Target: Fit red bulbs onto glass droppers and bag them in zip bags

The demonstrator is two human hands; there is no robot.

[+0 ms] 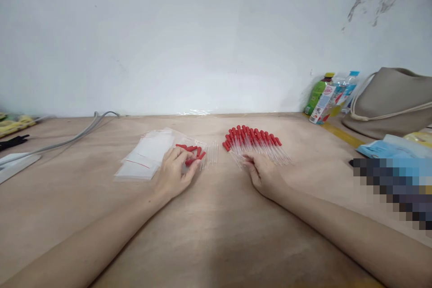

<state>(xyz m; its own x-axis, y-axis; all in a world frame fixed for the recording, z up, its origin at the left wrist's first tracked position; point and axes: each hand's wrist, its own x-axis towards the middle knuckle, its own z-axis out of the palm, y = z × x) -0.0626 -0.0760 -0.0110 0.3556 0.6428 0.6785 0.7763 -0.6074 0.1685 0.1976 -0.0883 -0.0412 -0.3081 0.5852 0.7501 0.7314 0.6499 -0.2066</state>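
Observation:
My left hand [177, 168] rests on the table with thumb and fingers curled closed around a red rubber bulb [191, 162]. Several more loose red bulbs [191, 148] lie just beyond its fingertips. Thin clear tubes [212, 153], without bulbs, lie side by side to the right of them. Left of these is a stack of clear zip bags [138, 157] with red lines. My right hand [265, 173] has its fingers pinched together on the thin end of a dropper [234, 155]. Behind it, several red-bulbed droppers [256, 137] lie fanned out, bulbs away from me; the hand covers some tube ends.
Drink bottles [319, 94] and a grey-beige drawstring bag [391, 101] stand at the right by the wall. A light blue packet [378, 146] lies nearer, beside a pixelated patch. A grey cable [74, 137] crosses the left side toward a white object [20, 164].

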